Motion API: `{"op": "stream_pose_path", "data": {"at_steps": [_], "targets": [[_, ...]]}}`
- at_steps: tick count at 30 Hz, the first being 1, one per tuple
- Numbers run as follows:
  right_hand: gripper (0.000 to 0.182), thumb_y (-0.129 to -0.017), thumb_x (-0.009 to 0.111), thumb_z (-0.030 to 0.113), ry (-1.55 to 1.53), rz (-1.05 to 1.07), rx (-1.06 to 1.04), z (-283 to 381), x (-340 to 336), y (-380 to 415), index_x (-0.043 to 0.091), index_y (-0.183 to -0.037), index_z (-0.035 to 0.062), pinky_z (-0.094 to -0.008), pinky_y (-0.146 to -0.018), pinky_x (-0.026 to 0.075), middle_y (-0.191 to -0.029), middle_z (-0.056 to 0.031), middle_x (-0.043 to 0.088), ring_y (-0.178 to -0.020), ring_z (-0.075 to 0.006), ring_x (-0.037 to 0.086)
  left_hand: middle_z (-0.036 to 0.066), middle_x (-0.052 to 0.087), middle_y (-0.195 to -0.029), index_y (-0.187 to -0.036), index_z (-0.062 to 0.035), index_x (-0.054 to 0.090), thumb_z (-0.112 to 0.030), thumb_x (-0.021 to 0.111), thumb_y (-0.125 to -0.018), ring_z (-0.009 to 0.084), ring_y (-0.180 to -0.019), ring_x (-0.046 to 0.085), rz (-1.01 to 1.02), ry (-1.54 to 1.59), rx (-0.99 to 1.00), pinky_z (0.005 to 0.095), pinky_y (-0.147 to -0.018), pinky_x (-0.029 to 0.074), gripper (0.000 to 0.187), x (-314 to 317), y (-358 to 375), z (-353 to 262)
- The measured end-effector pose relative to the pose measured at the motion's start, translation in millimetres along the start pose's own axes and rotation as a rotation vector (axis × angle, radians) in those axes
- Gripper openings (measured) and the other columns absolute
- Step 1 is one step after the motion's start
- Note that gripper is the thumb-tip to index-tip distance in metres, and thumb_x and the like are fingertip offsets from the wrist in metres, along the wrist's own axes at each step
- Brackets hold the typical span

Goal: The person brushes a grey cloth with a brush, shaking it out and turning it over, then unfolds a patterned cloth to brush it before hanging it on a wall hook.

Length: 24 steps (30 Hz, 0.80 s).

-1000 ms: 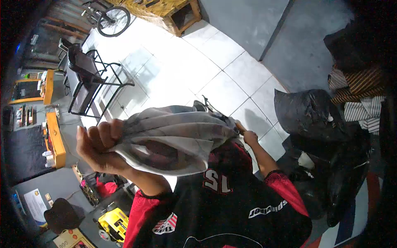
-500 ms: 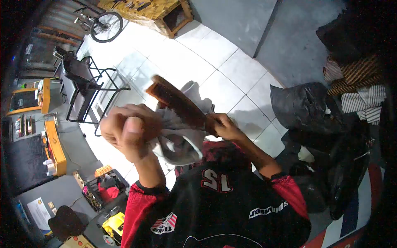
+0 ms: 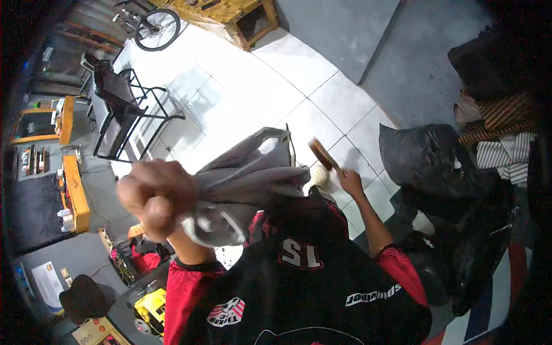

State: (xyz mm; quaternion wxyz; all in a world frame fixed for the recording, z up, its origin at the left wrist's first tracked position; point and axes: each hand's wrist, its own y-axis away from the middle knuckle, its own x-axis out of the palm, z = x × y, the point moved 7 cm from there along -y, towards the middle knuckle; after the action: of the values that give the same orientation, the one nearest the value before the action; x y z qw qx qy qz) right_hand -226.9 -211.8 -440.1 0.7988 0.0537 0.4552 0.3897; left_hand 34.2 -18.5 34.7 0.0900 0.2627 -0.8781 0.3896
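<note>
My left hand, blurred and closed in a fist, is raised at the left and grips a grey cloth item. The cloth hangs in folds to the right of the fist, with a looped edge at its far end and a pale-rimmed oval part near my wrist. What kind of article it is I cannot tell. My right hand is closed around the handle of a wooden brush. The brush points up and to the left, apart from the cloth, over the tiled floor.
A black chair stands at the left, with a bicycle beyond it. A pale perforated shoe shows below the brush. Black bags and folded striped cloths lie at the right. A yellow device sits lower left.
My right hand has moved right with the brush, away from the grey cloth. My left hand has shifted left and slightly down, and the cloth now spreads out wider.
</note>
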Motion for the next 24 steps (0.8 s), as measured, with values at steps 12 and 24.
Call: {"op": "stream_pose_path", "data": {"at_steps": [12,24], "targets": [[0.024,-0.087,0.042,0.028,-0.043,0.298,-0.426,220.6,-13.9,74.2,0.048,-0.092,0.0055,-0.0458,-0.059,0.044,-0.081,-0.0216,0.056,-0.073,-0.0388,0.055,0.003,0.035,-0.049,-0.066,-0.0052,0.035,-0.005,0.045,-0.075,0.0148,-0.038,0.036,-0.045,-0.212,0.247,0.0267,-0.033,0.034,0.013,22.3,-0.8,-12.4],[0.04,-0.085,0.045,0.035,0.03,0.029,-0.151,52.8,-13.1,4.0,0.057,-0.074,-0.0007,-0.0355,-0.049,0.042,-0.057,-0.0111,0.054,-0.053,-0.0231,0.054,-0.002,0.027,-0.036,-0.046,-0.012,0.024,-0.008,0.064,-0.068,0.011,-0.027,0.03,0.105,-0.177,-0.001,0.0248,-0.029,0.02,0.045,40.3,12.9,-6.8]]}}
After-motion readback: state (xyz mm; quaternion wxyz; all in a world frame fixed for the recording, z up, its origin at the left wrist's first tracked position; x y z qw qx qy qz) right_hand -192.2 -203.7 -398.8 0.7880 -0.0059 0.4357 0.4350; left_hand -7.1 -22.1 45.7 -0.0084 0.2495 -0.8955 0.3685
